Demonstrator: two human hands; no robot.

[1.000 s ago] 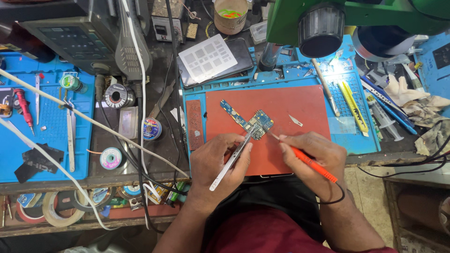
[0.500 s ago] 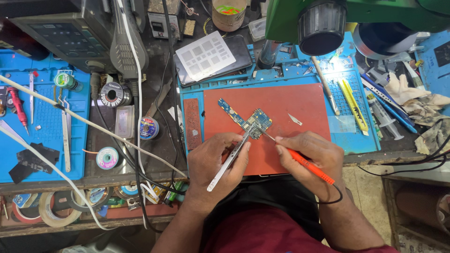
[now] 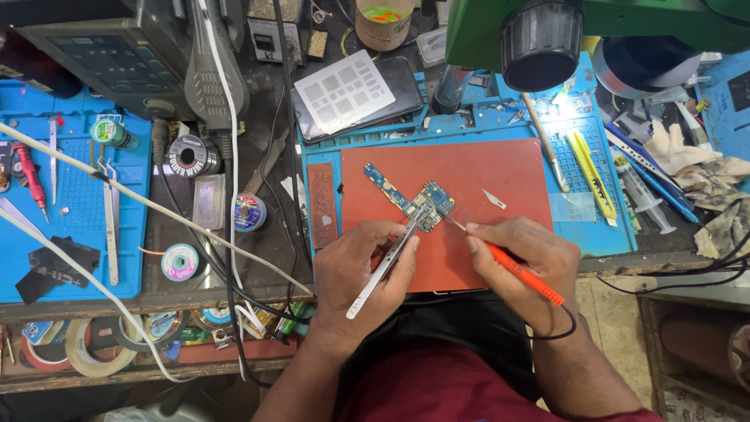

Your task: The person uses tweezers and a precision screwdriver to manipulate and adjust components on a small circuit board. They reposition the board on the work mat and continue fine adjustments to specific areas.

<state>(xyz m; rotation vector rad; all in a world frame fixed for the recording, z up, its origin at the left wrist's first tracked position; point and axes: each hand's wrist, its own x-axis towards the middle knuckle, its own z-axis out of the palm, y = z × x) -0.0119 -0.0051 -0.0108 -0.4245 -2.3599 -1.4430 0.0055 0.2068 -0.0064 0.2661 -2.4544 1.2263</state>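
I see the L hand [image 3: 367, 266] pinched shut on silver tweezers [image 3: 384, 267], tips down on a small blue circuit board [image 3: 414, 201] lying mid red mat [image 3: 484, 180]. R hand [image 3: 519, 262] is clamped round an orange soldering iron [image 3: 522, 273], tip at the board's R edge; contact prob, too small to confirm. Loose blade [image 3: 494, 199] lies nearby. Green microscope [image 3: 547, 35] overhead.
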